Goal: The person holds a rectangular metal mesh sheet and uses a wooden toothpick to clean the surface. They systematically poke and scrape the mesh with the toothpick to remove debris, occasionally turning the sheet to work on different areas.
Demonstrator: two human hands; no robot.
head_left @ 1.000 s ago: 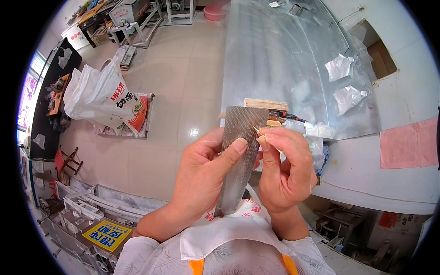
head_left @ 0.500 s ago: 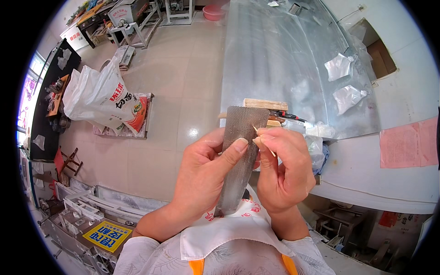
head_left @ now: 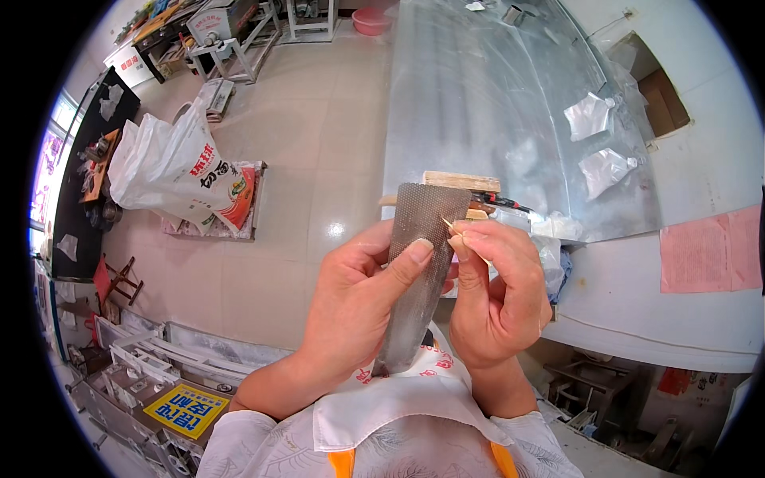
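A long, tapered grey sheet of perforated metal [head_left: 424, 210] stands upright in front of me, its lower end near my white apron [head_left: 406, 410]. My left hand [head_left: 358, 295] grips it from the left, thumb pressed across its face. My right hand [head_left: 498, 287] pinches a thin pale stick [head_left: 448, 223] between thumb and forefinger, the tip at the sheet's upper right part. The remaining right-hand fingers are curled. Just behind the sheet lie a pale wooden block [head_left: 461, 181] and some long tools with dark handles [head_left: 502, 201], partly hidden.
A wide metal-topped table [head_left: 502, 95] with clear bags [head_left: 590, 119] fills the back right. White sacks [head_left: 167, 167] sit on a low platform at left. Machines [head_left: 225, 44], a pink basin [head_left: 370, 22] and a wooden stool [head_left: 121, 279] stand around, with metal equipment [head_left: 127, 366] at lower left.
My right fingertips and the stick have made small shifts at the sheet's surface. The sheet has moved very slightly up and right. My left hand keeps the same grip.
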